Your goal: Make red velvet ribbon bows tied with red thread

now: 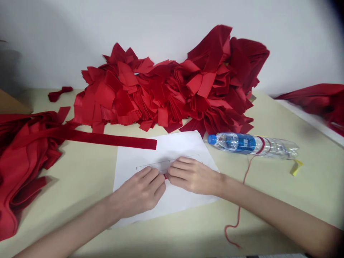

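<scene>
- My left hand (147,188) and right hand (192,175) nearly meet, fingertips pinched on one small red ribbon piece (166,176), mostly hidden, presumably to steady it.
- One paper sheet (185,202) lies beneath them, perhaps for its drawn lines (147,165).
- Beyond my hands: one long red strip (120,140); one heap of red pieces (158,95), uncountable.
- Beyond my right: one plastic bottle (229,142), one red cord (245,175) apparently wound on it for tidiness.

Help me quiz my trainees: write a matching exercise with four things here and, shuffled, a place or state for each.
1. White paper
2. Bottle
3. Red string
4. Pile of red strips

A. Lying down, with a blue cap
B. Heaped beyond the paper
C. Beneath the left hand and right hand
D. Trailing from the bottle

Pairs: 1-C, 2-A, 3-D, 4-B
</scene>
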The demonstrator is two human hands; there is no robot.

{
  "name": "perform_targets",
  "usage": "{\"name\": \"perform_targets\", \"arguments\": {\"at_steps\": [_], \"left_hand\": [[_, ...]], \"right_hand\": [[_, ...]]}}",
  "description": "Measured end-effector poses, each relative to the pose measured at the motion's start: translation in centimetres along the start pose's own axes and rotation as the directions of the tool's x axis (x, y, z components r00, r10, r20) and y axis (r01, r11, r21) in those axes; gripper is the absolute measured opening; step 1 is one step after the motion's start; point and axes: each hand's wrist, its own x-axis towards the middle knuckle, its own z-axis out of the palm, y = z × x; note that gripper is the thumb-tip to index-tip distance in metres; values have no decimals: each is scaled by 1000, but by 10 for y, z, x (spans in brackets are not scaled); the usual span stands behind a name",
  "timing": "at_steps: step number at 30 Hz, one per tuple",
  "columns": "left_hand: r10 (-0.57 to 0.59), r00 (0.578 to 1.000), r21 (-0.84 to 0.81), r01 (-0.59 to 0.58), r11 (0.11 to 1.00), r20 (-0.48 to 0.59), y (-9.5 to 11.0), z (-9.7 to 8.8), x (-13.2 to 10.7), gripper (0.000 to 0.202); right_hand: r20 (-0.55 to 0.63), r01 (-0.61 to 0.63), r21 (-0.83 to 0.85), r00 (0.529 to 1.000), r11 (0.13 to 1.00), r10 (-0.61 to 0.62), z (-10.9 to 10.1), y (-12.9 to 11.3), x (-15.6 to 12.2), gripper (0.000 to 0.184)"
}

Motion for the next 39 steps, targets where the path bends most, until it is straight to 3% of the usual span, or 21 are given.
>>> {"name": "perform_targets", "arguments": {"at_steps": [6, 9, 16, 25, 33, 36, 39], "left_hand": [[46, 999, 11, -46, 999, 3, 5, 2, -9, 15], [31, 1000, -29, -32, 999, -2, 6, 1, -11, 14], [-199, 972, -235, 224, 946, 126, 8, -4, -4, 15], [-316, 928, -230, 358, 905, 199, 1, -6, 14, 24], [-208, 952, -57, 226, 972, 225, 2, -2, 19, 25], [-298, 931, -185, 338, 923, 212, -2, 3, 20, 23], [-407, 874, -318, 478, 819, 265, -10, 2, 20, 21]], "right_hand": [[-68, 106, -82, 991, 991, -112, 4, -4, -7, 18], [-62, 105, -50, 992, 993, -108, 3, -4, -9, 15], [35, -102, 97, 994, 990, 99, -3, -5, -3, 21], [51, -71, -48, 996, 996, 73, 1, -8, 7, 24], [104, -155, 90, 984, 984, 146, -3, 0, 6, 24], [132, -181, 110, 977, 977, 166, -4, 3, 8, 26], [146, -166, 87, 977, 982, 152, -5, 7, 13, 25]]}}
